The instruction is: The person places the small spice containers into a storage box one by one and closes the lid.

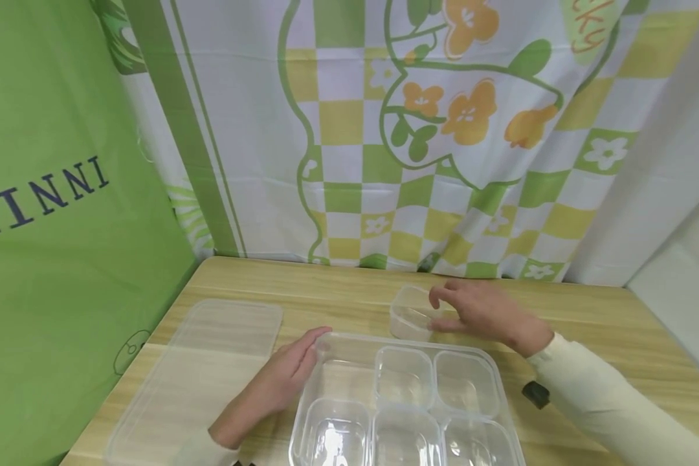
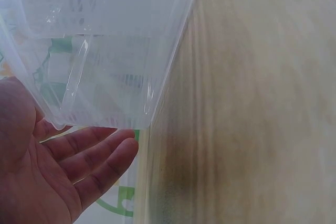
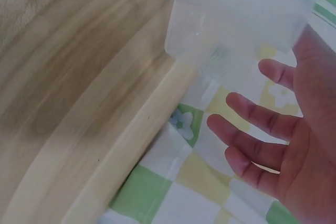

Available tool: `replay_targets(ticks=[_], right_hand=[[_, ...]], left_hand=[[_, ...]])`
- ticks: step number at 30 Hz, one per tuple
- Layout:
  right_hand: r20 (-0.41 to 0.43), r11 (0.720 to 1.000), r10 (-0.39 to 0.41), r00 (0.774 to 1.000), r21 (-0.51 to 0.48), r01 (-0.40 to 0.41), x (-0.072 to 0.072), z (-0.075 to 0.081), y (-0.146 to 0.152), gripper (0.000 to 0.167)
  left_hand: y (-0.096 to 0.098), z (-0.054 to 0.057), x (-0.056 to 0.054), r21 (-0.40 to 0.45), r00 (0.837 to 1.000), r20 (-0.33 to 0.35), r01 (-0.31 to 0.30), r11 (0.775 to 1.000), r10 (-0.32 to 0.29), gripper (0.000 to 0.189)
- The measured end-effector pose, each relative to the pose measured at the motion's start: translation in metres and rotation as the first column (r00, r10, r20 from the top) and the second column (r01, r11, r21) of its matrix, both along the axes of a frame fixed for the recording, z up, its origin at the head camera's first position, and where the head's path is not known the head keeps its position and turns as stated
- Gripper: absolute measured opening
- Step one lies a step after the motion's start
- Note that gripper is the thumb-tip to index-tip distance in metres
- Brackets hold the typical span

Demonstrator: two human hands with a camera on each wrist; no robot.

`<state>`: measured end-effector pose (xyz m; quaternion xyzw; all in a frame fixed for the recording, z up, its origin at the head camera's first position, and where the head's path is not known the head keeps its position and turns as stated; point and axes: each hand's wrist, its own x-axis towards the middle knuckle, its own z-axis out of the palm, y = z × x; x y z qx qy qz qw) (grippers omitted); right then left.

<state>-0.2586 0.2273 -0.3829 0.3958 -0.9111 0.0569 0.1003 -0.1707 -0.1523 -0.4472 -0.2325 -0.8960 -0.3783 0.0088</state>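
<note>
A large clear plastic box (image 1: 342,341) stands at the table's front, with several small clear containers (image 1: 404,378) inside. Its back left part shows no small container. My left hand (image 1: 284,370) rests at the box's back left corner; in the left wrist view its fingers (image 2: 107,169) lie nearly straight beside the wall. Behind the box, a loose small clear container (image 1: 410,316) stands on the table. My right hand (image 1: 486,316) is at its right side, thumb and fingers spread. In the right wrist view the fingers (image 3: 257,148) are loosely bent with nothing between them.
A flat translucent lid (image 1: 210,362) lies on the wooden table (image 1: 320,285) to the left. A patterned curtain (image 1: 349,129) hangs behind the table's back edge, and a green cloth (image 1: 52,291) hangs at the left. A small black object (image 1: 536,393) sits by the right sleeve.
</note>
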Motion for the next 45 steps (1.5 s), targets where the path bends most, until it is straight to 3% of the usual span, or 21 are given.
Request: replay_targets(ticks=[9,16,23,32,45], right_hand=[[0.008,0.998,-0.050,0.999,-0.033,0.050,0.005,-0.004,-0.004,0.036],[0.070,0.994,-0.103,0.992,-0.017,0.104,0.010,-0.006,-0.008,0.039],[0.131,0.993,-0.096,0.987,-0.052,0.103,0.014,-0.004,-0.008,0.032],[0.119,0.994,-0.083,0.989,-0.063,0.091,0.013,-0.005,-0.006,0.026],[0.137,0.988,-0.127,0.982,-0.068,0.137,0.014,-0.012,-0.007,0.034]], left_hand=[[0.000,-0.001,0.000,-0.004,1.000,-0.019,-0.003,1.000,0.003,0.041],[0.000,-0.001,-0.001,0.003,1.000,-0.026,0.008,1.000,-0.008,0.041],[0.000,-0.001,-0.001,0.011,0.999,-0.040,0.017,1.000,-0.017,0.041],[-0.001,0.000,-0.001,0.007,1.000,-0.029,0.000,1.000,0.000,0.041],[-0.001,0.002,0.002,0.019,1.000,-0.001,0.008,1.000,-0.008,0.042]])
